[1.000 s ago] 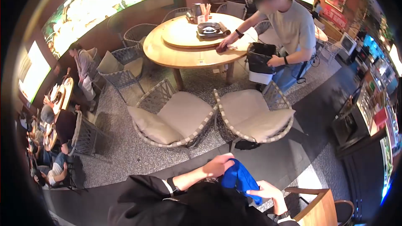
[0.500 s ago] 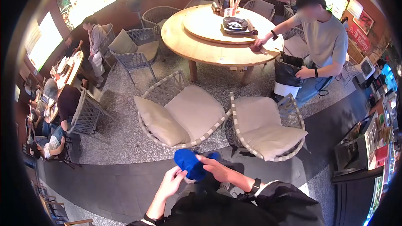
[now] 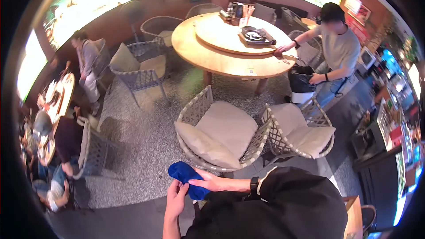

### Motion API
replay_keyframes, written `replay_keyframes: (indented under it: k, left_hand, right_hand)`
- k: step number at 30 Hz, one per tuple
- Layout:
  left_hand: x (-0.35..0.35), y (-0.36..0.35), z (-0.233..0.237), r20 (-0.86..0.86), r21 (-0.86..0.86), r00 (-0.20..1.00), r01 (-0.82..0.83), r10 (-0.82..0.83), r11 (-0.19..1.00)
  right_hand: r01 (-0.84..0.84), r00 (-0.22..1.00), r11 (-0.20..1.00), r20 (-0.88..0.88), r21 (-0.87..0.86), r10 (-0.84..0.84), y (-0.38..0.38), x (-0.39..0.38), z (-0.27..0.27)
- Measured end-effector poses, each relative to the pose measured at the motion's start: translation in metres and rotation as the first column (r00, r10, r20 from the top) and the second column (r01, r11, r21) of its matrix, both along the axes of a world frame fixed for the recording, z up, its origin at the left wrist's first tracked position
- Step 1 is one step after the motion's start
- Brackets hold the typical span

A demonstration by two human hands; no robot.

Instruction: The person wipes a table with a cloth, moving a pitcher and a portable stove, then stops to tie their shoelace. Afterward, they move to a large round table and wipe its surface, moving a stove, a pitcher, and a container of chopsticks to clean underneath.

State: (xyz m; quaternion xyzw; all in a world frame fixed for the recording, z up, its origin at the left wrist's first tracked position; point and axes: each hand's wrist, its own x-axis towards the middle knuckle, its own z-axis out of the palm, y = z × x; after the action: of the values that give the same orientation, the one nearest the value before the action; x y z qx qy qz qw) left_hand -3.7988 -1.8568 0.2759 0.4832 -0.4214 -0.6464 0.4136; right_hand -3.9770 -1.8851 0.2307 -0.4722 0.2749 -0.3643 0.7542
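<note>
A bunched blue cloth (image 3: pixel 185 173) is held in front of my body, low in the view. My left hand (image 3: pixel 176 198) pinches its lower left side between thumb and fingers. From the right, my right hand (image 3: pixel 207 181) is closed on its middle, the thumb lying over the fabric. Part of the cloth hangs below the right hand. Just beyond it stands a woven armchair (image 3: pixel 261 144) with pale cushions.
A second armchair (image 3: pixel 328 148) stands to the right. Beyond is a round wooden table (image 3: pixel 221 64) with a portable stove (image 3: pixel 256 36). A person (image 3: pixel 338 46) there wipes its edge, holding a black-lined bin (image 3: pixel 302 82). People sit at a table (image 3: pixel 67 90) on the left.
My view has turned and moved, so the armchairs appear farther right. The blue cloth has shifted left in view, and my right hand now reaches farther over it. Both hands keep hold.
</note>
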Motion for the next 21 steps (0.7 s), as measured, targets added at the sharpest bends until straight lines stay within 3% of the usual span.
replay_keyframes:
  k: [1,2,3,4,5,6,7,8,9,10,11,12,14,15,16,17,18,19,20,21]
  left_hand:
    - [0.020,-0.017,0.004,-0.002,-0.002,0.999,0.035,-0.035,0.999]
    - [0.039,-0.036,0.008,0.135,0.013,0.981,0.138,-0.138,0.990]
    - [0.055,-0.055,0.012,0.267,0.041,0.934,0.235,-0.237,0.971]
    - [0.067,-0.075,0.020,0.260,0.050,0.928,0.261,-0.265,0.964]
    - [0.076,-0.098,0.030,0.454,-0.154,0.862,0.327,-0.227,0.932]
    - [0.082,-0.125,0.044,0.618,-0.341,0.775,0.414,-0.130,0.844]
    - [0.084,-0.151,0.064,0.620,-0.339,0.772,0.423,-0.138,0.840]
    - [0.083,-0.174,0.088,0.523,-0.427,0.843,0.383,-0.122,0.819]
    - [0.086,-0.194,0.111,0.420,-0.505,0.902,0.319,-0.095,0.802]
    - [0.091,-0.213,0.135,0.265,-0.576,0.943,0.324,-0.203,0.750]
    - [0.095,-0.228,0.158,0.113,-0.649,0.943,0.309,-0.313,0.695]
    - [0.098,-0.240,0.176,-0.037,-0.667,0.902,0.298,-0.431,0.682]
    - [0.087,-0.267,0.209,-0.366,-0.688,0.703,0.237,-0.610,0.686]
    - [0.082,-0.297,0.214,-0.106,-0.866,0.746,0.256,-0.658,0.430]
    - [0.085,-0.294,0.230,-0.227,-0.751,0.748,0.273,-0.623,0.601]
    - [0.051,-0.313,0.221,-0.270,-0.915,0.828,-0.062,-0.492,0.399]
    - [0.008,-0.298,0.227,-0.638,-0.734,0.743,-0.509,-0.201,0.450]
    - [0.048,-0.344,0.226,-0.258,-0.892,0.726,0.076,-0.638,0.446]
    - [0.087,-0.390,0.222,0.081,-0.794,0.345,0.589,-0.935,0.149]
    - [0.090,-0.404,0.217,0.055,-0.789,0.328,0.593,-0.943,0.160]
  right_hand:
    - [0.059,0.998,0.997,0.033,0.047,-0.060,-0.009,0.017,0.010]
    - [0.093,0.995,0.995,0.031,0.047,-0.095,-0.022,0.031,0.012]
    - [0.113,0.981,0.973,0.131,0.200,-0.141,-0.034,0.044,0.013]
    - [0.109,0.955,0.929,0.222,0.353,-0.196,-0.045,0.054,0.012]
    - [0.118,0.952,0.914,0.217,0.389,-0.216,-0.061,0.060,0.007]
    - [0.235,0.941,0.863,0.118,0.447,-0.318,-0.078,0.068,0.000]
    - [0.177,0.918,0.857,0.234,0.484,-0.322,-0.096,0.069,-0.001]
    - [0.104,0.882,0.852,0.348,0.513,-0.317,-0.114,0.067,0.000]
    - [0.016,0.815,0.744,0.422,0.668,-0.397,-0.133,0.065,-0.001]
    - [0.075,0.794,0.705,0.386,0.706,-0.471,-0.156,0.063,-0.025]
    - [0.035,0.723,0.727,0.485,0.686,-0.492,-0.175,0.060,-0.024]
    - [-0.008,0.638,0.744,0.576,0.668,-0.511,-0.193,0.059,-0.022]
    - [0.100,0.517,0.731,0.593,0.675,-0.618,-0.229,0.063,-0.048]
    - [0.116,0.511,0.719,0.580,0.685,-0.634,-0.240,0.066,-0.053]
    - [0.145,0.508,0.716,0.570,0.683,-0.646,-0.261,0.062,-0.055]
    - [0.169,0.486,0.716,0.575,0.677,-0.658,-0.277,0.061,-0.072]
    - [0.214,0.442,0.634,0.505,0.743,-0.741,-0.288,0.063,-0.061]
    - [0.281,0.414,0.575,0.444,0.768,-0.795,-0.299,0.063,-0.064]
    - [0.353,0.375,0.510,0.381,0.785,-0.845,-0.308,0.062,-0.065]
    - [0.361,0.359,0.481,0.357,0.799,-0.862,-0.319,0.058,-0.063]
